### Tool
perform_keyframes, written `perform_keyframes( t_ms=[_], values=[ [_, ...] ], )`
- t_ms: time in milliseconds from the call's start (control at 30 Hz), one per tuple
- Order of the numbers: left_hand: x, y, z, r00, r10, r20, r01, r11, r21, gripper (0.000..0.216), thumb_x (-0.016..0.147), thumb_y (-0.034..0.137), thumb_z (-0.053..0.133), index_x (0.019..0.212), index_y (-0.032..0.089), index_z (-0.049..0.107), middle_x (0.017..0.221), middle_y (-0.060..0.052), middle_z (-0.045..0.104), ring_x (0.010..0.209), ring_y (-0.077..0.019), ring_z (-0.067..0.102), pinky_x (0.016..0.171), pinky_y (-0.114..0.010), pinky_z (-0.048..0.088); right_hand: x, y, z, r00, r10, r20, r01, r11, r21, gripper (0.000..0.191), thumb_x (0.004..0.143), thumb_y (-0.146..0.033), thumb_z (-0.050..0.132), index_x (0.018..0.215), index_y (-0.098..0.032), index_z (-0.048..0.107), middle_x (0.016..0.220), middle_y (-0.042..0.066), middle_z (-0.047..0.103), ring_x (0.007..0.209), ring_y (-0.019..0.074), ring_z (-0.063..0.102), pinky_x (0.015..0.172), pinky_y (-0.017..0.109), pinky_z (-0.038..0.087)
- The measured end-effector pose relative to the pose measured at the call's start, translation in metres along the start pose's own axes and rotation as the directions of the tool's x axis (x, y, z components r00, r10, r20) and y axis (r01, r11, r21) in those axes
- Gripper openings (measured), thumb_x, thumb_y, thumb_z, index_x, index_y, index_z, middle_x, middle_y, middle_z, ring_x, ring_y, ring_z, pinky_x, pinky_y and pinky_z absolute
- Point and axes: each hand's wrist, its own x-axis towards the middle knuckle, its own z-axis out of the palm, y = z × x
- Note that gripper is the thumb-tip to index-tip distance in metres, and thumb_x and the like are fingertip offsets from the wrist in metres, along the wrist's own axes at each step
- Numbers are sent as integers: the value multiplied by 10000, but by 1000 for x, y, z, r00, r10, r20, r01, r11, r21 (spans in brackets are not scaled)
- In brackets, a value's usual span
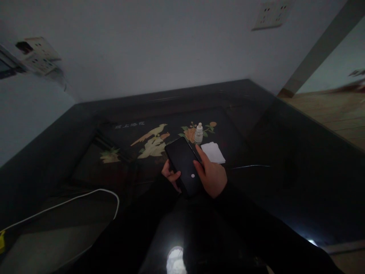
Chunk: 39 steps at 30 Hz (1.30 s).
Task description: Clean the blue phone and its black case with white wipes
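Note:
A black smartphone (182,160) is held tilted above the dark table, its screen dark except for a small round light mark near the lower end. My left hand (171,176) grips the phone's left edge, thumb on the front and the other fingers partly hidden behind it. At the right edge, my right hand (213,176) has its thumb and index finger against the phone; its remaining fingers are curled out of sight. Just beyond the phone stands a small clear dropper bottle (199,134) with a white cap. White paper sheets (214,153) lie beside my right hand.
The glossy dark table (285,152) bears a bird-and-flower picture (155,131). A white cable (71,198) loops across the left side. Behind the table rises a pale wall (159,49) with a socket plate (272,15). Wooden floor (336,114) shows at right.

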Motion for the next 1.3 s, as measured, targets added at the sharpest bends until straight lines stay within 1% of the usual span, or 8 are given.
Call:
perform_keyframes(
  t_ms=[200,533,633,700,833,933,1033,1300],
  values=[
    [3,-3,-5,998,-64,-1,64,997,-35,635,525,157,726,1053,239,384,921,-1,607,883,-202,584,853,-429,419,-2,-4,3,1000,0,8,1,994,-109,518,867,-374,287,1342,-196,186,646,88,656,534,216,613,524,286,429],
    [6,-19,-3,972,209,-106,-198,975,104,548,569,214,701,1046,210,430,931,-13,608,851,-171,583,782,-314,452,-4,-11,-3,992,-112,53,120,971,-208,561,862,-321,307,1355,-184,77,559,68,633,448,195,580,449,258,392],
    [7,-15,-3,946,308,-100,-288,942,173,486,572,227,696,1010,199,486,903,-10,622,819,-153,583,736,-263,453,0,-4,-9,996,-84,41,88,992,-86,607,839,-394,364,1351,-208,96,577,49,627,476,187,584,484,271,415],
    [10,-9,-5,935,345,-84,-323,925,199,456,569,236,698,986,198,515,891,-5,627,817,-143,581,734,-244,448,4,5,-13,994,-84,63,72,981,179,610,830,-426,380,1342,-207,129,610,19,616,528,171,589,524,277,440],
    [17,5,-17,930,357,-81,-333,917,221,446,589,245,685,1004,217,522,903,1,625,843,-159,580,759,-276,447,13,25,-14,894,-219,391,-166,649,742,486,805,-337,449,1233,-148,318,776,34,592,649,136,594,513,239,482],
    [21,11,-23,938,342,-60,-321,920,225,502,580,252,694,1045,217,509,915,-9,627,892,-178,570,816,-302,431,14,31,-9,691,-409,595,-439,417,796,378,776,-270,493,1110,-109,417,855,71,585,692,137,616,539,246,507],
    [21,11,-23,955,296,-19,-284,933,222,531,565,261,705,1055,210,507,943,-25,623,956,-205,552,857,-321,416,11,29,-4,591,-500,633,-558,314,769,265,762,-254,524,977,-106,480,860,74,600,726,136,632,612,246,512],
    [18,10,-25,947,311,86,-322,895,309,450,642,280,648,1056,190,495,1025,-39,602,991,-190,536,845,-282,423,5,23,2,640,-420,643,-615,222,757,229,726,-261,588,870,-104,505,809,76,630,731,151,645,625,243,514]
  ],
)
